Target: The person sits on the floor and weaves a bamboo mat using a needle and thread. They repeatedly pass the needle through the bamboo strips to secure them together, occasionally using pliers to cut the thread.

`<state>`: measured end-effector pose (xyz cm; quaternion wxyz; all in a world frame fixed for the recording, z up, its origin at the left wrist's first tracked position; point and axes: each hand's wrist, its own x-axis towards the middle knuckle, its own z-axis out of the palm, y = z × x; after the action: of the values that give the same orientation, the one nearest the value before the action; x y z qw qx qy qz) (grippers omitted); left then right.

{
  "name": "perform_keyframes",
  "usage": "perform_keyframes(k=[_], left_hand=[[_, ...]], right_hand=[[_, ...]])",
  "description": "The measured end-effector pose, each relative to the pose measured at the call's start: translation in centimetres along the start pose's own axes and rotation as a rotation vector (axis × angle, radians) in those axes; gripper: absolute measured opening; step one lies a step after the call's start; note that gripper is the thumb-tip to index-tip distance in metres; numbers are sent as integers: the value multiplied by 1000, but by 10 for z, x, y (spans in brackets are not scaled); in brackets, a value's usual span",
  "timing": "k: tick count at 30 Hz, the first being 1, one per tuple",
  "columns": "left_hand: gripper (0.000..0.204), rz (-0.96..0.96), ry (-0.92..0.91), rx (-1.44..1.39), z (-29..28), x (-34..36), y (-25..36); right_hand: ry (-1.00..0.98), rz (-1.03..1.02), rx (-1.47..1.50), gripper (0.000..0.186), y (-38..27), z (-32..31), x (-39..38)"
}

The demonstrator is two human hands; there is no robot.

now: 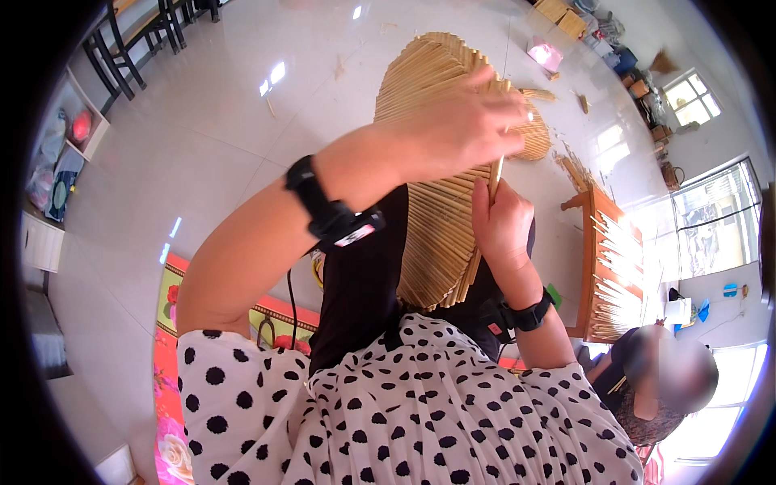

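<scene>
On my dark-trousered lap lies a long piece of tan straw stalks (440, 234), set side by side in slanting rows. Its rounded far end reaches out beyond my knees. My left hand (473, 121) crosses over the piece, its fingers bent at the right edge round the upper part of a pale straw stalk (497, 170). Lower on that same stalk, my right hand (503, 222) is closed, thumb up along it. The left fingers are slightly blurred, and their tips are partly hidden. Both wrists carry black straps with small devices.
Right of my knees stands a wooden bench (588, 267) with loose pale stalks (618, 279) laid across it. Another person (634, 380) sits at the lower right. Straw scraps (575, 174) litter the tiled floor, and a flowered red mat (168, 388) lies under me.
</scene>
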<state>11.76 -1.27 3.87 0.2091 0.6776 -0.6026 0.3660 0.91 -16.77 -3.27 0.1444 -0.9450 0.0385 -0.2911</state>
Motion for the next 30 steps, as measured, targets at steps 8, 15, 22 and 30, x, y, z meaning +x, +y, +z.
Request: perform_keyframes(k=[8,15,22,30], left_hand=[[26,-836,82,185,-80,-225,-22],[44,-1860,-794,167,-92,-533,118],[43,-2085,-856,146,17,-586,298],[36,-2098,-645,200,57,-577,321]], right_hand=[[81,29,-182,39,50,0,-9],[96,142,-70,42,84,-16,-8],[115,192,134,40,108,-21,-11],[197,68,40,40,84,-32,-22]])
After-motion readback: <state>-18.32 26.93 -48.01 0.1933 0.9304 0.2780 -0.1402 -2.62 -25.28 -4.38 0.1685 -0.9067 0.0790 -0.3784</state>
